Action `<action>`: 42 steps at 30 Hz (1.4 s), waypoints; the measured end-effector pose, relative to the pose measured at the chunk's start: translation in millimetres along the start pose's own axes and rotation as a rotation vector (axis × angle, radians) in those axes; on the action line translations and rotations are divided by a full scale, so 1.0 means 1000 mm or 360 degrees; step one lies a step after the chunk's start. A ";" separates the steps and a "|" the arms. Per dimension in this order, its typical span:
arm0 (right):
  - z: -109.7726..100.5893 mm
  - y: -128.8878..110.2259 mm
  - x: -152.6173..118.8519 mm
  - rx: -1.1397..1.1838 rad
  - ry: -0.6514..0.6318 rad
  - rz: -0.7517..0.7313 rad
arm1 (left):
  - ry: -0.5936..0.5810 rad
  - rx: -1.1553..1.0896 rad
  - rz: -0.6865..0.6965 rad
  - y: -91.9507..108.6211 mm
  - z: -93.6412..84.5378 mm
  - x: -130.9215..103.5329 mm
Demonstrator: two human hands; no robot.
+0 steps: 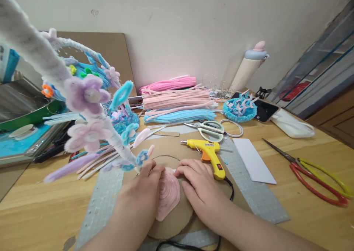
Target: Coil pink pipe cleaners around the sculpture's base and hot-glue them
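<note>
A flat coil of pale pink pipe cleaner (169, 193) lies on a round cardboard disc (168, 227). My left hand (138, 192) is closed at the coil's left edge, its fingers bent and covering part of it. At the upper right edge, my right hand (200, 186) has its fingers curled together with the tips on the coil; the thumb sits just below. A yellow glue gun (208, 153) lies beyond my right hand, its nozzle pointing left. Rising at the left, a white fuzzy stem (59, 64) carries pipe-cleaner flowers and reaches down near my left hand.
A grey cutting mat (262, 199) lies under a cardboard sheet (229, 192). Red-and-yellow scissors (309, 173), a white card (253, 160) and pale-handled scissors (211, 130) lie to the right and behind. Pipe-cleaner bundles (177, 99) and a bottle (249, 66) are at the back.
</note>
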State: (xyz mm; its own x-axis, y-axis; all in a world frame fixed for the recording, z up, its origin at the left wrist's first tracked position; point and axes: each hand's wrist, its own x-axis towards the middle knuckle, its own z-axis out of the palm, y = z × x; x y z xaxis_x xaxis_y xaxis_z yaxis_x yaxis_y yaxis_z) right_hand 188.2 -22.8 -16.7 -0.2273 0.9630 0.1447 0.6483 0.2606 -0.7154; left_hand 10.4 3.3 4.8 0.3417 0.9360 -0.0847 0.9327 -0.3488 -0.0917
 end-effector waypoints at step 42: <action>0.003 0.003 0.002 0.0100 0.0051 -0.0025 | -0.0173 -0.0009 0.0058 0.004 -0.017 0.001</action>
State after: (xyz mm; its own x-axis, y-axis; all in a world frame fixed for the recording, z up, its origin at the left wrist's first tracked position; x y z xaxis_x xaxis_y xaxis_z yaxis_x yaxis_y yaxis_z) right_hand 188.1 -20.6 -20.5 -0.2134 0.9607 0.1773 0.5976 0.2720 -0.7542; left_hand 16.5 3.2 20.8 0.3610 0.9119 -0.1950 0.9207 -0.3818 -0.0811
